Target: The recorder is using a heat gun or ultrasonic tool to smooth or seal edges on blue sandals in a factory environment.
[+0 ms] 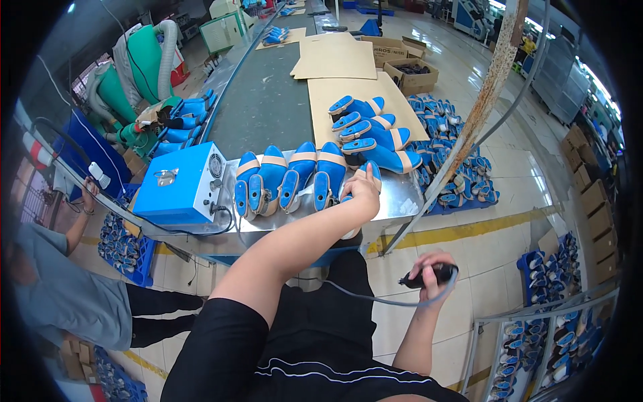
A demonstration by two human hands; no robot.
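Observation:
My left hand is closed around a blue shoe last at the front edge of the metal bench; the fingers and wrist cover most of it. Beside it, to the left, several blue shoe lasts with beige straps stand in a row. Farther right, more strapped lasts lie on their sides on cardboard. Low on the right, away from the bench, my right hand grips a black hand-held tool. Its grey cable loops across in front of my body. The tool's tip points left.
A blue control box stands left on the bench, before a green conveyor belt. A rusty post rises at the right. Crates of lasts sit on the floor beyond it. Another person stands at the left.

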